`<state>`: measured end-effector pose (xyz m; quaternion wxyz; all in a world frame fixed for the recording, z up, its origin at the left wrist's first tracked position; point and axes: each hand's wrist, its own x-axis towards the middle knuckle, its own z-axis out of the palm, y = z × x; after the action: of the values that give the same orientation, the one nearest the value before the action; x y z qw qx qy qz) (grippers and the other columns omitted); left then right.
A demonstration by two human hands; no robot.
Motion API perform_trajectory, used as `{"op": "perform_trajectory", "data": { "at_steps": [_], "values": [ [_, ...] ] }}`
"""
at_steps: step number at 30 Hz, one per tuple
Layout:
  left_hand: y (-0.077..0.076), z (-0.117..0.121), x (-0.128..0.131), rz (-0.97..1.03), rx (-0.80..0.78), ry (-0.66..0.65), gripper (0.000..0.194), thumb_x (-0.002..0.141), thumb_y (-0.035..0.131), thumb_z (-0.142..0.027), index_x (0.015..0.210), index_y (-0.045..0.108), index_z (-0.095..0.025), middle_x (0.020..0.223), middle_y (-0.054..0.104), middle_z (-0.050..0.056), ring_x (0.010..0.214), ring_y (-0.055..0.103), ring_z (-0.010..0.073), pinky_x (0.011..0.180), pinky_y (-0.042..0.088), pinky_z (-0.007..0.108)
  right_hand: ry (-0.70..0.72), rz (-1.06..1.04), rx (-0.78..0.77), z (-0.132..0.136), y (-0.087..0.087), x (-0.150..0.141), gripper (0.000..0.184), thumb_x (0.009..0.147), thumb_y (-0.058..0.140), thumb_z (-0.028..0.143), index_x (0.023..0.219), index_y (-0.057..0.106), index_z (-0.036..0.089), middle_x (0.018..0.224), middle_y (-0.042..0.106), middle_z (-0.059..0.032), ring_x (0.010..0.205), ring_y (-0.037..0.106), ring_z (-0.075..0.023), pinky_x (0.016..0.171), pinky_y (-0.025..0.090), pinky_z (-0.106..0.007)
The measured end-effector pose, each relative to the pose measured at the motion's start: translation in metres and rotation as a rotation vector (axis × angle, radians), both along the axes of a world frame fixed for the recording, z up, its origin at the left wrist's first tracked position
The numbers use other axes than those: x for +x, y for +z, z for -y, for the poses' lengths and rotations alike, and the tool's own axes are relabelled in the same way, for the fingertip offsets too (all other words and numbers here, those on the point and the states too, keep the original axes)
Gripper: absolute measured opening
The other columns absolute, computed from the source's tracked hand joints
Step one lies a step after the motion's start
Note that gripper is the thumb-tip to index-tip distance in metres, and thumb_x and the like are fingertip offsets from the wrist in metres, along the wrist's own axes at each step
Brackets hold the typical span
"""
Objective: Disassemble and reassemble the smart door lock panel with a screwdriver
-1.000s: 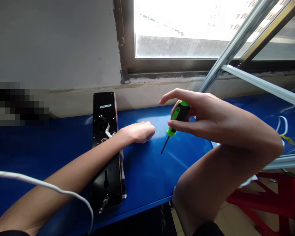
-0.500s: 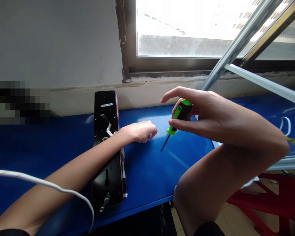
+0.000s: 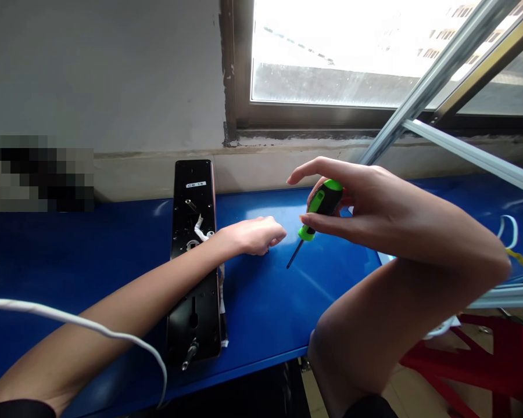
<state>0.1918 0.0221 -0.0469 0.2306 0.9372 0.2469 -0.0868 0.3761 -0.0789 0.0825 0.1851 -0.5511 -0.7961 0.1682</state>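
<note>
My right hand [image 3: 361, 203] grips a screwdriver [image 3: 316, 217] with a green and black handle; its dark shaft slants down to the left, tip just above the blue tabletop [image 3: 265, 302]. The index finger is stretched out above the handle. My left hand [image 3: 257, 235] rests on the blue surface a little left of the tip, fingers curled and pinched on something too small to make out. My left forearm crosses a long black lock panel [image 3: 194, 261], which lies flat with white paper scraps by its middle.
A white cable [image 3: 91, 331] arcs across the lower left. Aluminium rails [image 3: 444, 64] lean from the window to the right. A red stool [image 3: 483, 360] stands below the table's right end. A grey wall and window ledge run behind the table.
Both hands hold nearly the same pose. The view has shifted slightly, so everything sits a little further right in the frame.
</note>
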Motion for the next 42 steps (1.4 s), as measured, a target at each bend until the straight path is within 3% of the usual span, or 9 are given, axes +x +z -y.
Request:
{"op": "perform_trajectory", "data": {
  "at_steps": [7, 14, 17, 21, 27, 30, 32, 36, 42],
  "values": [
    [0.019, 0.010, -0.019, 0.103, 0.118, -0.012, 0.017, 0.078, 0.059, -0.005, 0.084, 0.060, -0.022, 0.079, 0.060, 0.000, 0.063, 0.049, 0.0151, 0.055, 0.030, 0.029, 0.067, 0.007, 0.057, -0.003, -0.003, -0.005, 0.046, 0.085, 0.075, 0.032, 0.129, 0.064, 0.026, 0.085, 0.074, -0.0008, 0.063, 0.067, -0.0158, 0.048, 0.051, -0.028],
    [0.052, 0.034, -0.084, 0.276, 0.102, 0.056, 0.011, 0.093, 0.064, -0.012, 0.095, 0.070, -0.021, 0.083, 0.070, 0.001, 0.068, 0.061, 0.0143, 0.062, 0.039, 0.026, 0.219, -0.023, 0.119, -0.004, 0.000, -0.025, 0.045, 0.089, 0.074, 0.033, 0.132, 0.064, 0.025, 0.088, 0.076, -0.0015, 0.067, 0.070, -0.0156, 0.053, 0.057, -0.027],
    [0.056, 0.044, -0.114, 0.342, 0.115, 0.090, 0.011, 0.094, 0.064, -0.013, 0.094, 0.073, -0.021, 0.086, 0.072, 0.001, 0.074, 0.065, 0.0151, 0.062, 0.041, 0.026, 0.282, -0.020, 0.150, -0.004, 0.003, -0.039, 0.044, 0.090, 0.073, 0.032, 0.132, 0.064, 0.024, 0.089, 0.076, -0.0015, 0.071, 0.072, -0.0161, 0.059, 0.061, -0.028],
    [0.044, 0.052, -0.149, 0.372, 0.076, 0.134, 0.016, 0.094, 0.063, -0.013, 0.093, 0.076, -0.022, 0.086, 0.073, 0.001, 0.073, 0.066, 0.0152, 0.062, 0.045, 0.026, 0.337, -0.014, 0.185, -0.001, 0.007, -0.060, 0.043, 0.090, 0.074, 0.031, 0.131, 0.065, 0.025, 0.095, 0.076, -0.0013, 0.077, 0.073, -0.0168, 0.066, 0.063, -0.031],
    [0.008, 0.062, -0.179, 0.558, 0.085, 0.245, 0.018, 0.099, 0.061, -0.022, 0.109, 0.076, -0.022, 0.107, 0.074, 0.004, 0.087, 0.069, 0.0166, 0.074, 0.055, 0.028, 0.316, -0.071, 0.255, 0.006, 0.006, -0.093, 0.040, 0.090, 0.073, 0.026, 0.129, 0.064, 0.026, 0.099, 0.075, -0.0012, 0.084, 0.074, -0.0175, 0.073, 0.064, -0.032],
    [-0.013, 0.071, -0.182, 0.695, 0.177, 0.235, 0.020, 0.098, 0.065, -0.025, 0.114, 0.075, -0.022, 0.111, 0.072, 0.006, 0.111, 0.063, 0.0220, 0.094, 0.056, 0.036, 0.295, -0.083, 0.295, 0.009, 0.003, -0.107, 0.039, 0.089, 0.073, 0.024, 0.127, 0.064, 0.026, 0.100, 0.075, -0.0017, 0.087, 0.074, -0.0186, 0.078, 0.064, -0.035],
    [-0.024, 0.077, -0.181, 0.744, 0.238, 0.239, 0.023, 0.097, 0.066, -0.023, 0.119, 0.075, -0.021, 0.111, 0.069, 0.008, 0.116, 0.057, 0.0241, 0.099, 0.054, 0.040, 0.288, -0.084, 0.306, 0.011, 0.002, -0.114, 0.037, 0.089, 0.073, 0.023, 0.125, 0.066, 0.025, 0.101, 0.075, -0.0020, 0.088, 0.074, -0.0194, 0.078, 0.064, -0.036],
    [-0.039, 0.084, -0.175, 0.739, 0.362, 0.264, 0.026, 0.099, 0.064, -0.025, 0.122, 0.074, -0.019, 0.112, 0.065, 0.011, 0.113, 0.053, 0.0261, 0.098, 0.051, 0.045, 0.277, -0.052, 0.317, 0.014, -0.001, -0.122, 0.035, 0.088, 0.071, 0.020, 0.123, 0.067, 0.025, 0.100, 0.077, -0.0023, 0.087, 0.074, -0.0203, 0.076, 0.062, -0.037],
    [-0.047, 0.087, -0.167, 0.726, 0.463, 0.313, 0.025, 0.100, 0.062, -0.028, 0.121, 0.073, -0.020, 0.111, 0.064, 0.010, 0.109, 0.053, 0.0271, 0.093, 0.048, 0.047, 0.213, -0.070, 0.394, 0.012, -0.016, -0.124, 0.038, 0.086, 0.071, 0.018, 0.123, 0.067, 0.024, 0.099, 0.076, -0.0003, 0.080, 0.071, -0.0159, 0.074, 0.059, -0.033]
  ]
}}
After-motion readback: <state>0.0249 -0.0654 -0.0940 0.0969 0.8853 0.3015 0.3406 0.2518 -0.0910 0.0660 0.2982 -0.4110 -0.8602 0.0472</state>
